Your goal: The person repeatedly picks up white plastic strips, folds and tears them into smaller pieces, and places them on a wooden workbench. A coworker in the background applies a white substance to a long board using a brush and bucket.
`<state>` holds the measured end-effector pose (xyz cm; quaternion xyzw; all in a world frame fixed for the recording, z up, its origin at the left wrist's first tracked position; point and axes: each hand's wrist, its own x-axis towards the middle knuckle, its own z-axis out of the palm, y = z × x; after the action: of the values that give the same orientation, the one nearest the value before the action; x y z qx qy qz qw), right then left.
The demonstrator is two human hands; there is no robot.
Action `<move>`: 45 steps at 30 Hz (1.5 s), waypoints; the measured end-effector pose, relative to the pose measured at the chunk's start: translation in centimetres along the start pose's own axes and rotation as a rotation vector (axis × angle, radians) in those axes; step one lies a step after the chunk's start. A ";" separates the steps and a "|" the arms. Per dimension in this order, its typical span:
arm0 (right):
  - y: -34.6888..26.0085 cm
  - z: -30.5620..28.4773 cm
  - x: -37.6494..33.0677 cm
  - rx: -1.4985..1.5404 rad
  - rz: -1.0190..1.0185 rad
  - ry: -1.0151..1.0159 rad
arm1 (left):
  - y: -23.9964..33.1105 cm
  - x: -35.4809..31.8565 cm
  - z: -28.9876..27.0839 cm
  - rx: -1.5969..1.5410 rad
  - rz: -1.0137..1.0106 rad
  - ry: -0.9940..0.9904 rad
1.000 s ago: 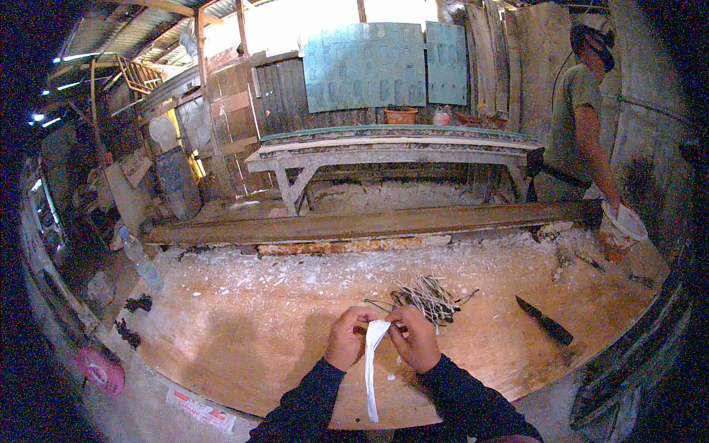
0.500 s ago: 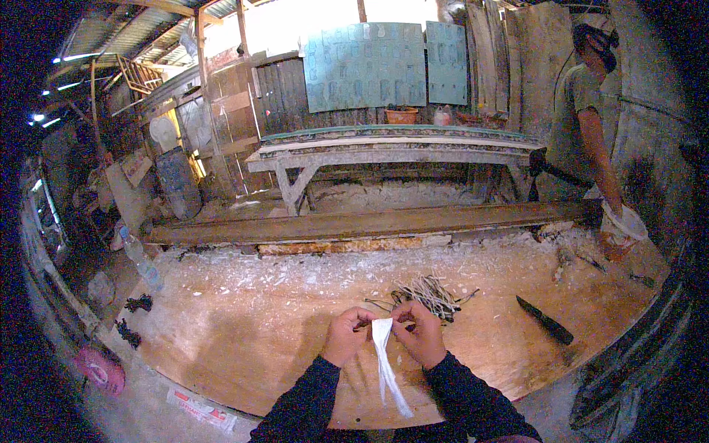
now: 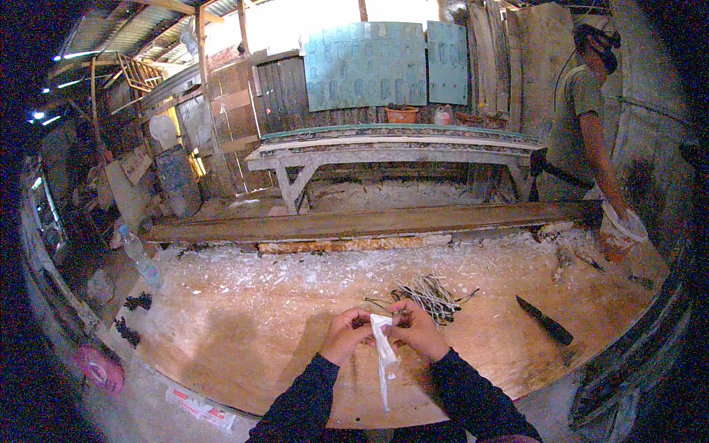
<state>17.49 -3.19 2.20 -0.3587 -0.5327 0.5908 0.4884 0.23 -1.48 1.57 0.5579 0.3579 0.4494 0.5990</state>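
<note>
Hands, left (image 3: 347, 336) and right (image 3: 415, 331), each grip clamped on a white strip (image 3: 383, 353) over the plywood desk (image 3: 244, 332); fibre bundle (image 3: 428, 295) just behind, knife (image 3: 544, 320) right, in a cluttered shed.

White plastic strip (image 3: 382, 347): thin, crumpled, twisted at top, pinched between both hands, hanging down limp over tabletop (image 3: 244, 332), lower end tapering.

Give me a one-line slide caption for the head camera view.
Both hands, left hand and right hand, pinch a white strip above a wooden worktable.
</note>
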 end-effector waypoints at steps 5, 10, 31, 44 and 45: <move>0.4 0.0 0.2 -0.013 -0.010 -0.037 | 0.0 0.0 -0.2 0.015 -0.018 -0.028; 0.2 -0.5 0.3 -0.068 0.050 -0.061 | 1.9 -0.8 -0.2 0.423 0.102 -0.027; 2.6 -0.9 1.0 -0.074 0.114 -0.053 | 1.5 -0.1 0.5 0.253 -0.139 0.110; 2.4 -0.6 0.8 -0.168 0.050 -0.034 | 0.9 0.1 0.5 0.043 0.028 0.195; 2.3 -0.5 0.9 -0.193 0.068 -0.028 | 1.1 0.1 0.7 0.045 -0.019 0.220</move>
<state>17.31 -2.11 -0.11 -0.4134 -0.5815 0.5579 0.4239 0.72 -1.67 2.74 0.5150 0.4367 0.4943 0.5475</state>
